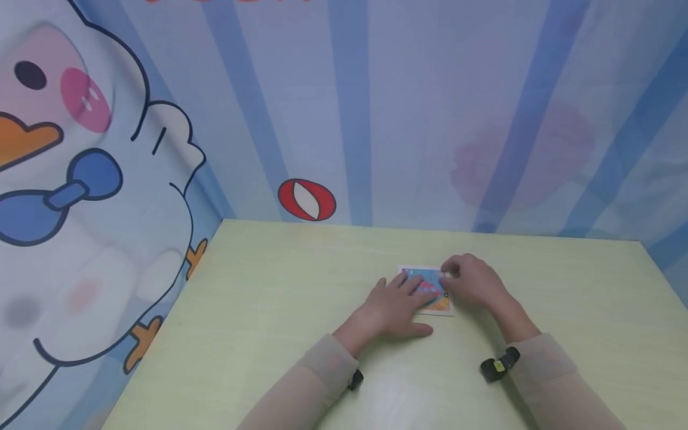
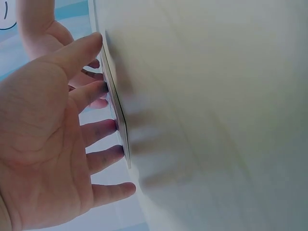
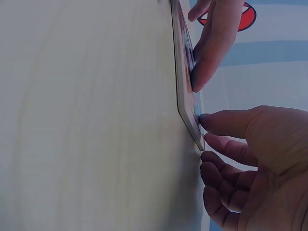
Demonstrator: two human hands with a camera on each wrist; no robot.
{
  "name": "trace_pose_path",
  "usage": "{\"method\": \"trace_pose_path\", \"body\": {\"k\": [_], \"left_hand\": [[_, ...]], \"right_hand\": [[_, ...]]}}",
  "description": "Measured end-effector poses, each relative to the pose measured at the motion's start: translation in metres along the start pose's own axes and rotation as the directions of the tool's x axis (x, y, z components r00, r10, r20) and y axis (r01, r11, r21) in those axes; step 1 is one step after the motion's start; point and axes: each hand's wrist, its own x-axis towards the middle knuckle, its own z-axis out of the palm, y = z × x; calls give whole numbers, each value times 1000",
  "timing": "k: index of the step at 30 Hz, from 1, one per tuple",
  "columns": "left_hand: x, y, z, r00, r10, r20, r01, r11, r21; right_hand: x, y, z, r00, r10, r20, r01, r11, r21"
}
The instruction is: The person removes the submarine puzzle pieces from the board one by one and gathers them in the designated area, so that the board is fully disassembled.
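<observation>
A small flat picture board [image 1: 430, 278] with a blue, pink and orange print and a white rim lies on the pale green table [image 1: 269, 310]. My left hand [image 1: 395, 304] lies flat with its straight fingers pressing on the board's left half; in the left wrist view the fingertips [image 2: 113, 126] touch the thin board [image 2: 118, 113]. My right hand [image 1: 473, 280] rests at the board's upper right corner. In the right wrist view one finger of that hand [image 3: 255, 159] touches the board [image 3: 185, 86] near its corner, while the others hang loosely curled and hold nothing.
A printed backdrop with blue stripes, a red-and-white ball [image 1: 306, 200] and a cartoon duck [image 1: 80, 179] closes off the table at the back and left. A black wrist strap [image 1: 500, 365] sits on the right forearm.
</observation>
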Motion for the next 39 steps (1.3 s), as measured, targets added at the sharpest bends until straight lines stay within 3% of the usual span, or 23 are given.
{"method": "trace_pose_path", "body": {"k": [10,24,39], "left_hand": [[-1,0,-2,1000,-11,16,11,1000,-20],[-3,2,-2,1000,-5,18,5,999,-32],[-4,2,-3,1000,-15,26,15,999,-33]], "right_hand": [[-2,1,2,1000,-1,-6,1,999,32],[-4,-4,1,999,10,-49,-13,998,-53],[-3,-3,-2,1000,29,-11,-28,998,64]]}}
